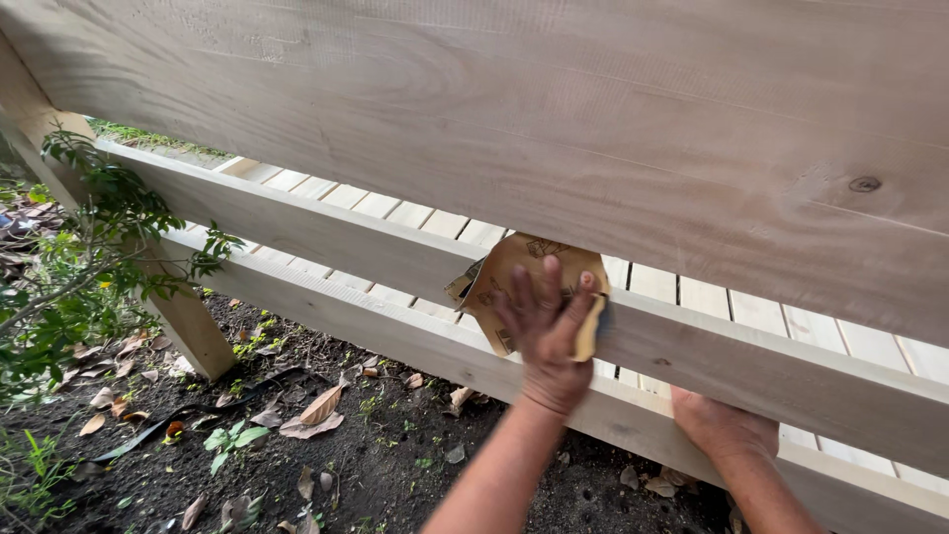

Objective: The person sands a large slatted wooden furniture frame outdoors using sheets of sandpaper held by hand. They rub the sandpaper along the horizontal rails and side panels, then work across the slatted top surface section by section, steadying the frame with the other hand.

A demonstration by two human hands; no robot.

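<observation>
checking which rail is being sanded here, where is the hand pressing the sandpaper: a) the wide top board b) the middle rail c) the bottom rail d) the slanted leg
b: the left hand presses the tan sandpaper sheet flat against the middle rail, just under the wide top board, while the right hand rests lower down on the bottom rail.

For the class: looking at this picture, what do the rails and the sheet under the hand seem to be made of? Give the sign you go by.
Rails: bare, unpainted wood, pale, with grain lines and a dark knot on the top board.
Sheet: likely sandpaper, a tan paper backing, creased and folded, pressed to the rail by the left hand; its gritty side is hidden.
</observation>
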